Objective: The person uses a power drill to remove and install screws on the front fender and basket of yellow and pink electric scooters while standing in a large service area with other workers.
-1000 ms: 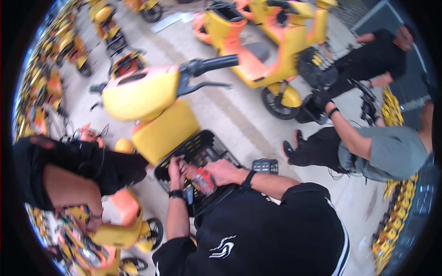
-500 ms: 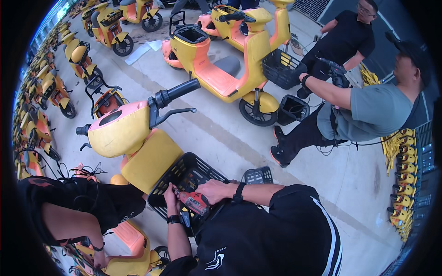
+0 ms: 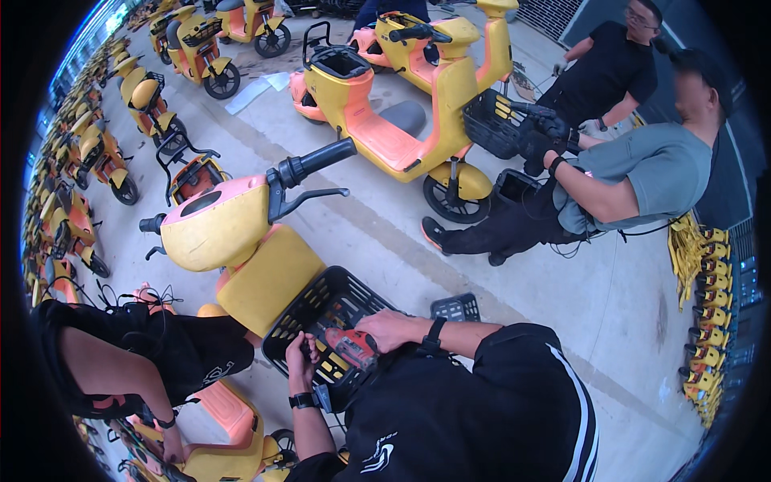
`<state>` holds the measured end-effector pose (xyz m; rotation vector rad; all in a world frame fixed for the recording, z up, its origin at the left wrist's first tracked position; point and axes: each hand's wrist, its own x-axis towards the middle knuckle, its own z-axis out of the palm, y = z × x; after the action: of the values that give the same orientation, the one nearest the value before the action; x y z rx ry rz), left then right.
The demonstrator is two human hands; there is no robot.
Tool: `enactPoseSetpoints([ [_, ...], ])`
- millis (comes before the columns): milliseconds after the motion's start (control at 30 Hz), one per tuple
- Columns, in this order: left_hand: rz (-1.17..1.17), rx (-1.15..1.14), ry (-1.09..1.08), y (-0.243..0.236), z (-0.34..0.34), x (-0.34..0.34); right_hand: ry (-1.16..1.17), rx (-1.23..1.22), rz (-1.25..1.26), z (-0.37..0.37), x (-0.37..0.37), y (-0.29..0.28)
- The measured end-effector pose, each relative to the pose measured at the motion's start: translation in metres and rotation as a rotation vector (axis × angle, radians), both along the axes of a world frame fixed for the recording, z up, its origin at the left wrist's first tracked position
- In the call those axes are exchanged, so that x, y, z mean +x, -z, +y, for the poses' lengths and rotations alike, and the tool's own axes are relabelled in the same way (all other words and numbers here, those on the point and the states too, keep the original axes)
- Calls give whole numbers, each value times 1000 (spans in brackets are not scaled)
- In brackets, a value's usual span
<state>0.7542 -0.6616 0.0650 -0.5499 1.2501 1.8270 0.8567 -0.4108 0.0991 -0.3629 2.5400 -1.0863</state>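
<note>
My right hand (image 3: 385,328) grips a red and black power drill (image 3: 349,344) lying slanted within the black perforated basket (image 3: 333,283), in front of a yellow scooter's front panel (image 3: 269,277). My left hand (image 3: 302,350) is curled at the basket's left side, just left of the drill's front end; what its fingers hold is too small to make out. A loose black slotted panel (image 3: 454,309) lies on the ground to the right of the basket. The scooter's handlebar (image 3: 309,161) extends above the basket.
A co-worker in black (image 3: 152,349) bends over a scooter (image 3: 229,414) close at left. Another in grey (image 3: 650,169) works at a scooter's basket (image 3: 494,120) at upper right, beside a person in black (image 3: 602,72). Rows of scooters (image 3: 88,161) line the left and far right (image 3: 707,313).
My left hand has shifted slightly down, away from the drill's front. The co-worker in grey has leaned and stepped toward the scooter, hands now together at its basket.
</note>
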Motion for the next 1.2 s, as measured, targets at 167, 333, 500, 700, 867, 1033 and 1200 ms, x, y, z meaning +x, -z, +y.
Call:
enactPoseSetpoints([
  [167,-1,11,-33,0,-13,10,67,14,-28,-2,-3,-8],
  [333,54,-60,32,-13,-5,17,78,9,-11,-4,-5,-5],
  [500,64,-55,81,-11,-9,20,49,10,-45,-3,-7,-9],
  [700,221,-189,13,-22,-22,24,64,55,-48,5,0,-3],
  [867,329,-243,-8,-20,-37,24,95,80,-102,11,3,-14],
  [1033,281,-282,-46,-19,-43,35,90,79,-60,15,1,-12],
  [1200,225,-121,118,-32,-29,30,29,203,-93,20,-20,-51],
])
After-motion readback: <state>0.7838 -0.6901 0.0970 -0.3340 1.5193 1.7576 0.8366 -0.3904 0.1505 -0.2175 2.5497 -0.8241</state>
